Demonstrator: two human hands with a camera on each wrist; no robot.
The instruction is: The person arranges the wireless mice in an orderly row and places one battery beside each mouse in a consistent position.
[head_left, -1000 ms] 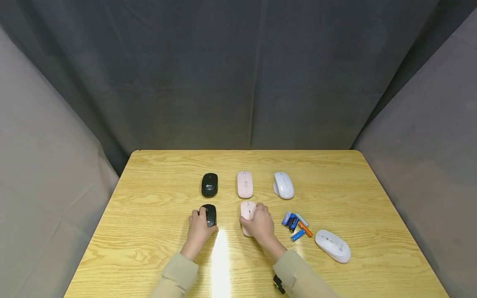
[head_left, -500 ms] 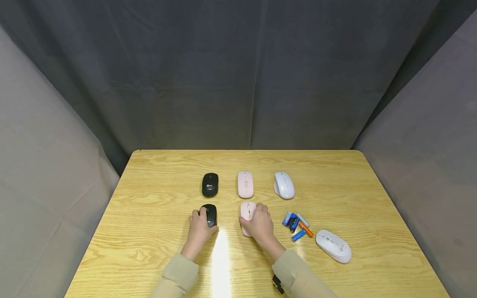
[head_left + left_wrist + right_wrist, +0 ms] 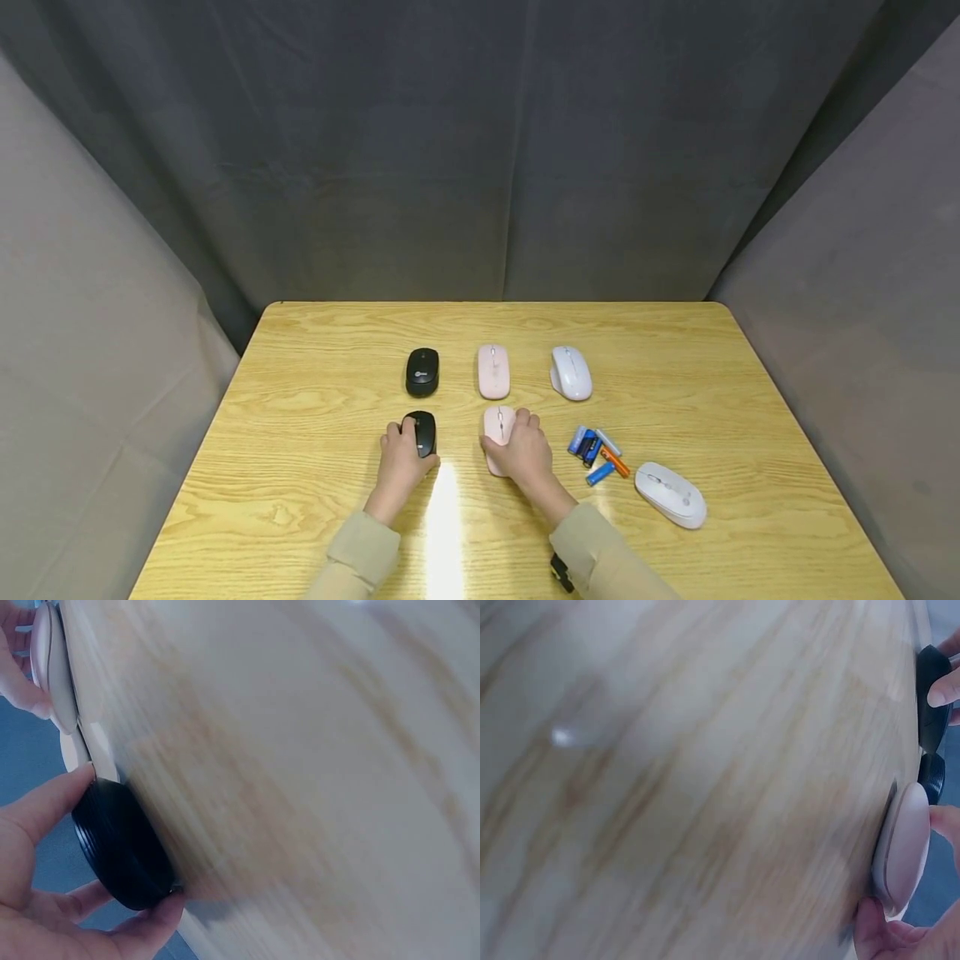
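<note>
On the wooden table [image 3: 300,467], my left hand [image 3: 401,461] grips a black computer mouse [image 3: 425,432], thumb on its right side and fingers on its left. The left wrist view shows that black mouse [image 3: 124,844] pinched between thumb and fingertips. To the right, my right hand [image 3: 523,457] grips a pink mouse [image 3: 498,423] by its two sides. In the right wrist view this pink mouse [image 3: 904,847] lies between thumb and fingers, close to the tabletop. Behind them stand another black mouse [image 3: 422,372] and another pink mouse [image 3: 493,372].
A white mouse [image 3: 572,373] sits at the back right of the row. Several batteries, among them an orange battery [image 3: 615,462] and a blue battery [image 3: 600,474], lie right of my right hand. Farther right rests a second white mouse [image 3: 671,495]. A grey curtain [image 3: 480,167] hangs behind the table.
</note>
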